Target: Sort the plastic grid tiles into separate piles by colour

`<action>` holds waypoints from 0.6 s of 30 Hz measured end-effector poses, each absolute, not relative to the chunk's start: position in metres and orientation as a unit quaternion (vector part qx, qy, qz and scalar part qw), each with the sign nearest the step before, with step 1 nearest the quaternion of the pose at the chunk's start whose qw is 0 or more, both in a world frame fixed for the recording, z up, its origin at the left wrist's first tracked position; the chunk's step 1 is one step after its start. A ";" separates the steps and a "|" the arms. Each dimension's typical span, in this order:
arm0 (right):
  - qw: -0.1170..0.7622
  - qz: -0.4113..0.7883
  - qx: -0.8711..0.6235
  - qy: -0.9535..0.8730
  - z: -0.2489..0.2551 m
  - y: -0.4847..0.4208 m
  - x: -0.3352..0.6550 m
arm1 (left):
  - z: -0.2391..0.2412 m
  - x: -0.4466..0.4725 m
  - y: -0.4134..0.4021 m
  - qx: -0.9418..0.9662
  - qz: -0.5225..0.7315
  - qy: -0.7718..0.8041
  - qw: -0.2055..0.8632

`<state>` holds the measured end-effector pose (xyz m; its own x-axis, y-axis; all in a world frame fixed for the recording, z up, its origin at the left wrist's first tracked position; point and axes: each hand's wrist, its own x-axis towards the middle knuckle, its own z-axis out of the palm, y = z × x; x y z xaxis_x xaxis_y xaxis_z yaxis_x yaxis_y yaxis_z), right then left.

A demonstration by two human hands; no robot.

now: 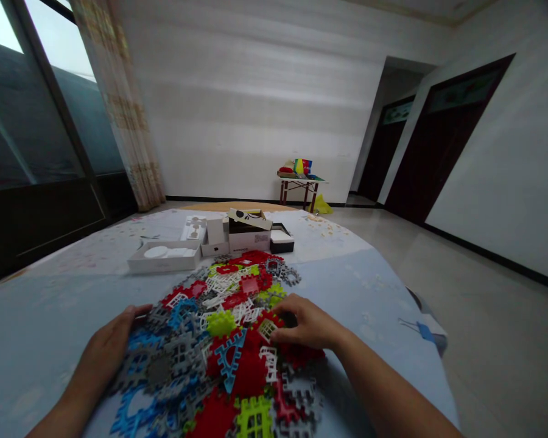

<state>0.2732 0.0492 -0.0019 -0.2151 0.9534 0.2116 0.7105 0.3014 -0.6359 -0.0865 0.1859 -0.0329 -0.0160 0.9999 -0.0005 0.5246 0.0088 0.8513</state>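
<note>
A heap of flat interlocking plastic tiles (228, 328) in red, blue, grey, white and lime green lies on the pale blue table cover (369, 286) before me. My left hand (107, 350) lies flat on the heap's left edge, fingers stretched over grey and blue tiles. On the right side of the heap, my right hand (304, 322) has its fingers curled around a red tile with a white lattice piece (268, 328), thumb and fingers pinching it.
Behind the heap stand several white boxes: a flat open tray (164, 257), a small white box (215, 238), an open carton with a dark inside (250, 230) and a black-and-white box (282, 241). A small table with coloured items (300, 180) stands by the far wall. The table edge drops off at the right.
</note>
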 end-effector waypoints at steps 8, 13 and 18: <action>0.448 0.180 -0.623 -0.615 -0.028 0.053 0.296 | -0.030 -0.084 0.184 0.564 0.370 0.644 0.360; 0.482 0.143 -0.628 -0.594 -0.027 0.053 0.298 | -0.035 -0.086 0.187 0.588 0.363 0.640 0.337; 0.472 0.121 -0.614 -0.621 -0.027 0.051 0.291 | -0.038 -0.088 0.186 0.593 0.363 0.637 0.332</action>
